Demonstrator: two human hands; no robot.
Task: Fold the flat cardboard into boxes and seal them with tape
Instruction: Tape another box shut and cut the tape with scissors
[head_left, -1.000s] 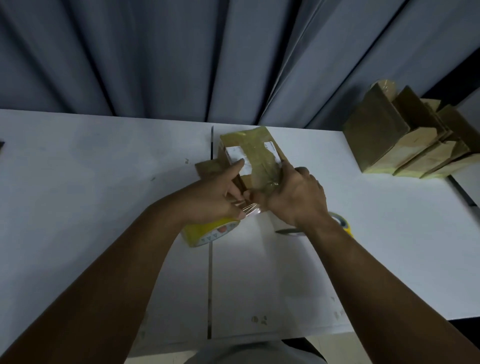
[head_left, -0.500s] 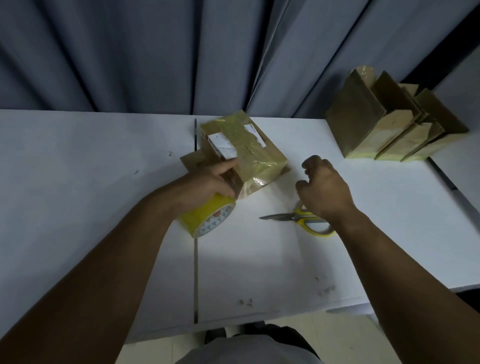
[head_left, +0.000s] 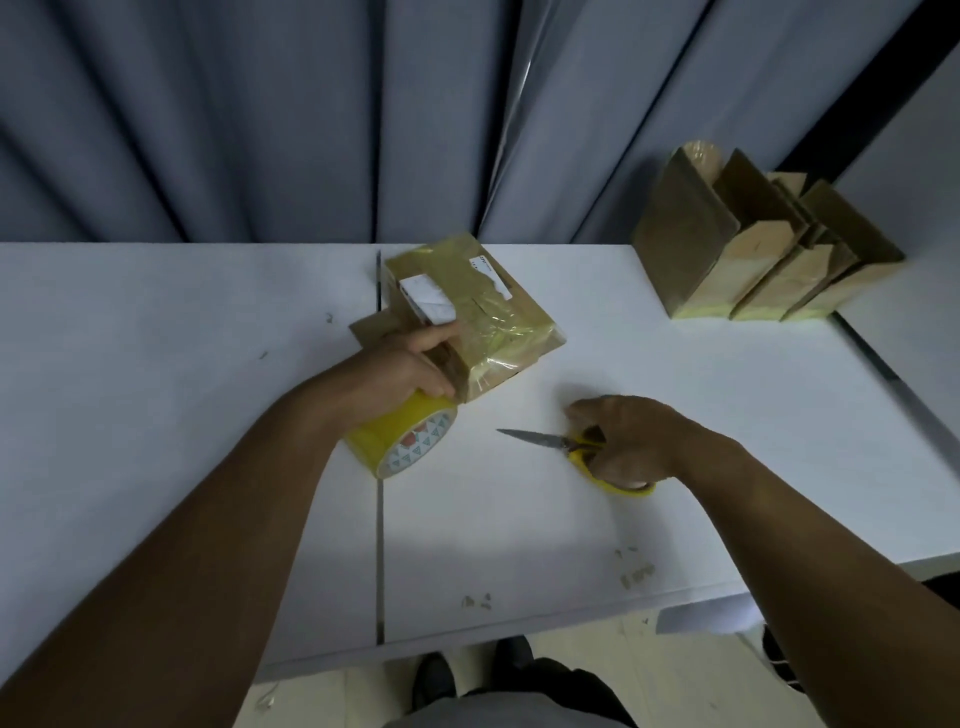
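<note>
White desk (head_left: 156, 374): your right hand (head_left: 631, 441) is curled round the yellow handles of the scissors (head_left: 535, 439), blades lying flat and pointing left. Your left hand (head_left: 402, 366) grips the yellow tape roll (head_left: 402, 447), thumb against the taped box (head_left: 488, 317) at mid-desk. Far right: cardboard stack (head_left: 753, 254), standing on edge. Behind: grey curtain (head_left: 260, 119).

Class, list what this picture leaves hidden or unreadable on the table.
Handles of the scissors: head view, mostly covered by the right hand.
Print on the white label of the box: head view, too small and blurred.
Where the tape roll meets the box: head view, under the left hand.
</note>
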